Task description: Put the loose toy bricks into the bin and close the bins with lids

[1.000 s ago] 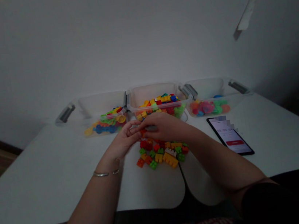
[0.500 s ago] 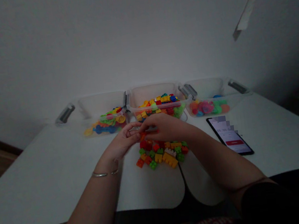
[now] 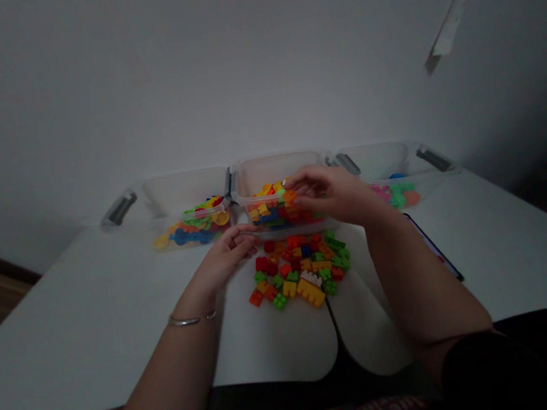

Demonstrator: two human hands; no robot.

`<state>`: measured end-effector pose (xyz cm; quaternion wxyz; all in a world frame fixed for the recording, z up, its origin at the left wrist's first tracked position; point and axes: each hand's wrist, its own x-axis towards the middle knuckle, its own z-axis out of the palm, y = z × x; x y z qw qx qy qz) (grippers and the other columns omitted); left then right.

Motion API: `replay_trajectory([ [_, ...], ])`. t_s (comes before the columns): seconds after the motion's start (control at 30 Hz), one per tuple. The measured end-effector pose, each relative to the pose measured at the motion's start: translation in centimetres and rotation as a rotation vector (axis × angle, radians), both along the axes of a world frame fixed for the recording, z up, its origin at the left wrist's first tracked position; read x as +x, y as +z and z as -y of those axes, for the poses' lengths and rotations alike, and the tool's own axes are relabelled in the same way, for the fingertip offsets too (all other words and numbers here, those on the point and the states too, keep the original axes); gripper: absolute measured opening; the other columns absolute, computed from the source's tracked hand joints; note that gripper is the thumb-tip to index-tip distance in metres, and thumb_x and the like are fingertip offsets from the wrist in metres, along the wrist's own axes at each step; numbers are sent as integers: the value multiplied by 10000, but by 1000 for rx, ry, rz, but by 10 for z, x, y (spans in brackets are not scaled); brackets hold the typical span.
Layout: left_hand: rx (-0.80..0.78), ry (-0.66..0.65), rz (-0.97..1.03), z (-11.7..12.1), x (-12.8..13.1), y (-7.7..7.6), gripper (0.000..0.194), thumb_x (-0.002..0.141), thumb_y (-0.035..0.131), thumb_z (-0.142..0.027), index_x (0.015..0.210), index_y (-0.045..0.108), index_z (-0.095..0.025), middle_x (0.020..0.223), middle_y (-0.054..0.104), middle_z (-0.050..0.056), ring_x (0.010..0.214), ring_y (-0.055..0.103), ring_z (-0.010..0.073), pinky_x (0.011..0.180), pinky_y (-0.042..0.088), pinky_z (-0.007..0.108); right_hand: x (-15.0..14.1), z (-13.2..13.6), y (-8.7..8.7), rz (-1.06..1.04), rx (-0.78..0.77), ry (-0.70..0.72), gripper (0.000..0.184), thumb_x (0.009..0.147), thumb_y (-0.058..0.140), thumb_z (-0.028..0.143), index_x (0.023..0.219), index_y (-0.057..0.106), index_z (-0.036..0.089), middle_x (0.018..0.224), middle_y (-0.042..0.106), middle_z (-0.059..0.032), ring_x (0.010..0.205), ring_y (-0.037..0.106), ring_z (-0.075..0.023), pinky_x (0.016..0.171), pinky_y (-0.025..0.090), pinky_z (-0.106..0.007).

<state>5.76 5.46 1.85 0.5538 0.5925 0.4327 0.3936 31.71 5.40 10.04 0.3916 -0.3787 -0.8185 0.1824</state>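
My right hand (image 3: 329, 191) is raised over the front rim of the middle clear bin (image 3: 282, 196). Its fingers and thumb close on an orange toy building block (image 3: 291, 197). On the table in front of that bin lies a pile of toy building blocks (image 3: 309, 286) in red, orange, yellow and green, with a blue one among them. At the pile's left edge rests my left hand (image 3: 229, 254), its fingers loosely apart and slightly bent, with nothing visible in it. More coloured blocks fill the lower part of the middle bin.
A clear bin (image 3: 184, 176) of coloured plastic pieces stands at left. Another bin (image 3: 372, 151) with bright pieces stands at right, partly behind my right hand. A phone (image 3: 445, 262) lies on the white table (image 3: 90, 310), partly covered by my right forearm.
My right hand has left my left hand and moved up and right to the middle bin with an orange block. More of the pile now shows. My left hand has barely moved.
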Motion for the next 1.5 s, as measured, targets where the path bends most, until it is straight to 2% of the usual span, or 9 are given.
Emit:
replay_trajectory([
  [0.1, 67, 27, -109, -1, -3, -3, 431, 720, 756, -453, 1026, 637, -174, 819, 661, 8, 678, 567, 130, 617, 422, 252, 12, -5, 4, -39, 168, -300, 158, 825, 646, 162, 957, 721, 201, 924, 732, -31, 763, 649, -159, 748, 515, -317],
  [0.2, 148, 0, -233, -1, -4, -5, 396, 745, 708, -458, 1009, 651, -168, 792, 639, 12, 684, 561, 152, 610, 419, 265, 19, -10, 5, 4, 244, -478, 133, 828, 635, 157, 910, 732, 199, 922, 727, -46, 786, 654, -182, 791, 506, -349],
  [0.4, 299, -57, -581, 1, -4, -5, 289, 805, 608, -383, 968, 691, -159, 845, 644, 51, 720, 577, 181, 650, 454, 301, 14, -12, 4, 238, 212, -627, 193, 852, 574, 134, 931, 745, 174, 989, 733, -91, 888, 658, -225, 865, 479, -371],
  [0.6, 333, -122, -663, 1, -5, -7, 251, 817, 574, -382, 875, 673, -158, 807, 613, 47, 698, 564, 184, 652, 459, 313, 3, -8, 6, 537, 98, -745, 303, 946, 495, 274, 917, 773, 156, 1016, 733, -143, 947, 648, -269, 820, 463, -377],
  [0.77, 311, -194, -727, 1, -3, -7, 227, 790, 596, -370, 870, 648, -164, 766, 602, 33, 668, 551, 182, 626, 441, 306, -6, -3, 8, 626, 81, -776, 548, 1004, 380, 476, 969, 788, 112, 1053, 728, -180, 956, 659, -294, 828, 451, -412],
  [0.9, 336, -225, -785, 3, 0, -6, 214, 784, 596, -356, 876, 649, -171, 783, 611, 35, 685, 557, 186, 636, 446, 305, -10, -3, 4, 642, 85, -710, 619, 1015, 323, 519, 1022, 786, 107, 1094, 721, -190, 1050, 638, -311, 920, 421, -452],
  [1.0, 351, -219, -793, 5, 3, -4, 235, 775, 618, -373, 891, 662, -174, 805, 626, 45, 721, 579, 200, 663, 465, 312, -14, -4, -1, 673, 62, -656, 660, 1015, 292, 558, 1031, 779, 112, 1116, 721, -186, 1062, 643, -315, 905, 427, -439],
  [1.23, 382, -208, -830, 4, 5, -4, 243, 784, 617, -364, 909, 696, -170, 856, 656, 71, 748, 603, 214, 701, 482, 329, -19, -2, -4, 738, 53, -625, 622, 1003, 297, 600, 1253, 657, 158, 1072, 755, -146, 951, 693, -307, 792, 445, -396],
  [1.5, 389, -133, -858, -2, 4, -13, 259, 819, 619, -365, 950, 721, -167, 889, 706, 94, 734, 624, 216, 698, 484, 333, -15, -1, -2, 737, 56, -580, 612, 1002, 302, 610, 1230, 664, 173, 1111, 744, -142, 950, 681, -303, 793, 425, -391],
])
